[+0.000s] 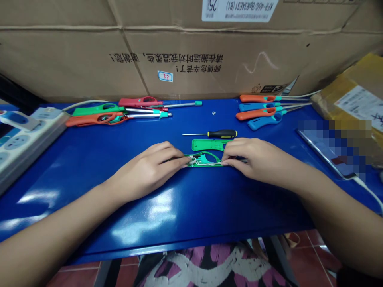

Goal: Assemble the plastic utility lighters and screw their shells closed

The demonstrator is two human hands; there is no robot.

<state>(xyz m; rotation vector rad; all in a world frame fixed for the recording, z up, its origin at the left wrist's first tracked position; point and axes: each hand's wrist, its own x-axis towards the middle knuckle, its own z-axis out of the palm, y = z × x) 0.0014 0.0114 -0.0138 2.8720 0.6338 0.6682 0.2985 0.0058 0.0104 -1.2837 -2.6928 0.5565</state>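
Observation:
An opened green gas lighter (206, 160) lies in front of me, its teal trigger and thin white wires exposed. My left hand (152, 163) pinches its left end, where a small white part shows at the fingertips. At the other end my right hand (248, 155) has thumb and forefinger closed on the lighter near its metal rod, mostly covered by the fingers. Just behind lies the loose green half-shell (208, 144), its right part hidden by my right hand. Beyond that rests a black and yellow screwdriver (223, 134), shaft pointing left.
Several lighters, including a red one (139, 102) and an orange one (95, 119), lie back left beside a power strip (32, 135). More orange and blue lighters (265, 122) lie back right, near a phone (326, 153) and parcel (356, 95). A large cardboard box (179, 52) borders the blue table.

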